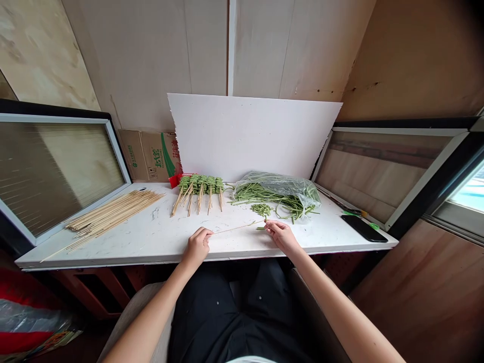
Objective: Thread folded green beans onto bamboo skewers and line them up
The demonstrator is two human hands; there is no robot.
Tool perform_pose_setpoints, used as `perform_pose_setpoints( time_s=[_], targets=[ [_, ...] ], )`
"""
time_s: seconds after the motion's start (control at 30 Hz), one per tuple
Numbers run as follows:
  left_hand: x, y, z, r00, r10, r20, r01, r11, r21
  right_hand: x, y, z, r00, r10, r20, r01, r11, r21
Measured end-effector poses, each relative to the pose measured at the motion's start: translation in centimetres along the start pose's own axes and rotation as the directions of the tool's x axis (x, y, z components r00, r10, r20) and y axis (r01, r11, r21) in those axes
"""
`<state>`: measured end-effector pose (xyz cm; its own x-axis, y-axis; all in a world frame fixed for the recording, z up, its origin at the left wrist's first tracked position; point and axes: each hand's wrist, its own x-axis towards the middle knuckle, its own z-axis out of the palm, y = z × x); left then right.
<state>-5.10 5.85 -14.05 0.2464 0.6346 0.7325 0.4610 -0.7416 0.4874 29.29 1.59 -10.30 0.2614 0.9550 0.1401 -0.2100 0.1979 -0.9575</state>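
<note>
My left hand (198,247) is closed around the blunt end of a thin bamboo skewer (234,229), which it holds nearly level above the white table. At the skewer's other end, my right hand (280,234) pinches a small piece of green bean (265,220), partly hidden by the fingertips. Just behind that hand lies a small heap of cut bean pieces (260,208). A clear plastic bag (291,184) of long green beans (257,194) rests farther back. Left of it, finished bean skewers (201,184) are stacked, their bare sticks pointing toward me.
A spread of loose bamboo skewers (117,214) covers the table's left side. On the right lie a black phone (363,228) and a slim tool (340,204). A white board (253,136) and a cardboard box (149,156) stand at the back; framed panels flank the table (151,252).
</note>
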Motion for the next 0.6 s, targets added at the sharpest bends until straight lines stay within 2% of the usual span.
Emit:
perform_pose_setpoints(
  time_s=[0.37, 0.6],
  targets=[
    [0.07, 0.2, 0.04, 1.0, 0.007, -0.009, -0.007, 1.0, -0.001, -0.1, 0.2, 0.06, 0.998, -0.011, -0.064, 0.011, 1.0, 0.005],
    [0.04, 0.24, 0.01, 1.0, 0.016, 0.002, -0.016, 1.0, 0.001, -0.15, 0.16, 0.19, 0.998, -0.04, -0.053, 0.038, 0.999, -0.032]
  ],
)
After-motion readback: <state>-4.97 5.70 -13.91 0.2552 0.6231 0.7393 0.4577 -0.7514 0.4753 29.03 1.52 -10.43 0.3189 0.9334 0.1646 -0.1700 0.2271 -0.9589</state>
